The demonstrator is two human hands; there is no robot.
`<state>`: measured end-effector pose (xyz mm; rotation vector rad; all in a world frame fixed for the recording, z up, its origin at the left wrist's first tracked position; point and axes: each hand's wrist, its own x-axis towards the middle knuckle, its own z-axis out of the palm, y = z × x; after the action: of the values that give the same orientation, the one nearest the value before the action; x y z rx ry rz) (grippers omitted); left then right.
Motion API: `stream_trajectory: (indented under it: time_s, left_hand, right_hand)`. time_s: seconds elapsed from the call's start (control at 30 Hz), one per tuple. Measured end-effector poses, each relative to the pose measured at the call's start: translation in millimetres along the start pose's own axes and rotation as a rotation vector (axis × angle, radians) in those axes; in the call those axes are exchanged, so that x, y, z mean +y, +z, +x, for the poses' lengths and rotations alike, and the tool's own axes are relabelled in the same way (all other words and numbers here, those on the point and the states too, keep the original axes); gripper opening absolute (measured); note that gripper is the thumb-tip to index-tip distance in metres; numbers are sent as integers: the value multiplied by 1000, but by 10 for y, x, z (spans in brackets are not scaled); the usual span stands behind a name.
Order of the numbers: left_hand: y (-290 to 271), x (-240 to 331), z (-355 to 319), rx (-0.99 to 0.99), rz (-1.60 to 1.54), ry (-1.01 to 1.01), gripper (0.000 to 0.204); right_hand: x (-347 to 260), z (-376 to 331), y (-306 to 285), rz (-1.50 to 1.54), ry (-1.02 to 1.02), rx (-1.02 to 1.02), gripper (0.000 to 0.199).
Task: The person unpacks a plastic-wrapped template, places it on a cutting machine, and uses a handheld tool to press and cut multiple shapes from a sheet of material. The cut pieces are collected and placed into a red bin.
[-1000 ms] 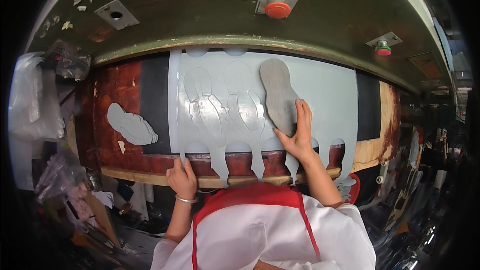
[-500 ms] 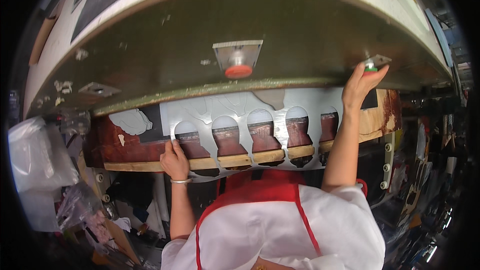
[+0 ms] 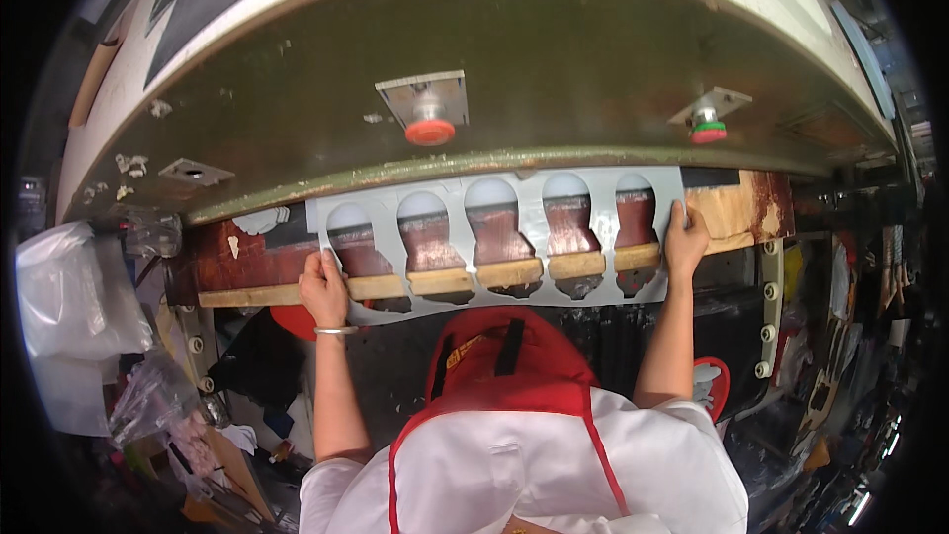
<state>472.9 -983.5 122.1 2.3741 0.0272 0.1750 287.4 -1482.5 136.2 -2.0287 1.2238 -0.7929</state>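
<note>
- Sheet (image 3: 514, 206): grey, punched with five sole-shaped holes, it lies flat on the reddish tabletop (image 3: 736, 210) under the green press head (image 3: 494, 49).
- Left hand (image 3: 324, 287) pinches the sheet's near-left corner, fingers closed on its edge; the wooden strip (image 3: 247, 294) runs just beside that grip.
- Right hand (image 3: 684, 242) clasps the sheet's right edge, thumb underneath as far as I can tell.
- Judgement: with thin webs between the holes, an even pull from both grips would keep it from buckling or tearing.
- A red button (image 3: 430, 131) sits well above both grips; fingers are best kept at the near edge.
</note>
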Motion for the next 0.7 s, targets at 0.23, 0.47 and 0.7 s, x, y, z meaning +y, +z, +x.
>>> stream_trajectory:
  time_s: [0.23, 0.47, 0.7]
  left_hand:
    - [-137, -100, -356, 28, 29, 66, 29]
    - [-486, -99, -978, -196, 118, -210, 34]
    - [-729, -345, -1683, -166, 203, -191, 33]
  right_hand:
    - [98, -366, -391, -114, 61, -93, 30]
    - [-820, -1322, 402, -20, -553, -382, 84]
    - [-1042, -1901, 198, 256, -360, -484, 95]
